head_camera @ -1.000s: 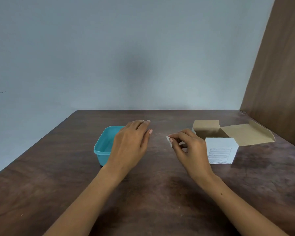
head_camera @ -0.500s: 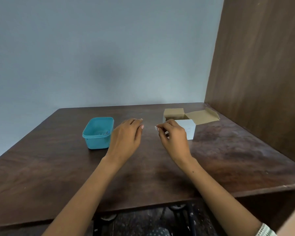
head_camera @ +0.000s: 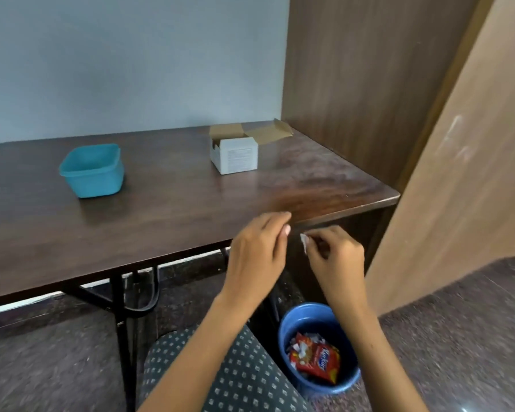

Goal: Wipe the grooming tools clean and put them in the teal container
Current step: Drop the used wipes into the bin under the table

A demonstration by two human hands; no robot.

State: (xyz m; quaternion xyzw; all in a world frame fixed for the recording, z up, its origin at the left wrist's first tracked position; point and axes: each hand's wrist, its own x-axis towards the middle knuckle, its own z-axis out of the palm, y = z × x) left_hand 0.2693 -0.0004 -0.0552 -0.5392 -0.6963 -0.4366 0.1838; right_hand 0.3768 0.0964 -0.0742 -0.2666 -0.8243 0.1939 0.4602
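Head view, teal container (head_camera: 91,171): sitting upright on the left part of the dark wooden table (head_camera: 167,215), well apart from both hands; its inside is not showing from this angle.
Grooming tools: none are showing anywhere in this view.
White wipe (head_camera: 304,242): a small crumpled scrap, being pinched at the fingertips of the right hand.
Right hand (head_camera: 338,258): hovering off the near right corner of the table, fingers curling in and gripping the wipe between thumb and forefinger.
Left hand (head_camera: 257,254): hovering just beside the right hand over the table's near edge, fingers lying loosely together and relaxed, holding nothing; its fingertips are coming close to the wipe but are not touching it.
White cardboard box (head_camera: 235,154): standing at the far right of the table with its brown flaps lying open, well apart from the container.
Blue bin (head_camera: 318,349): standing on the floor below the right forearm, holding a red snack wrapper (head_camera: 317,359) and scraps of white paper.
Patterned lap (head_camera: 217,373): showing at the bottom, under the left forearm.
Wooden panel (head_camera: 354,84): standing against the table's right side.
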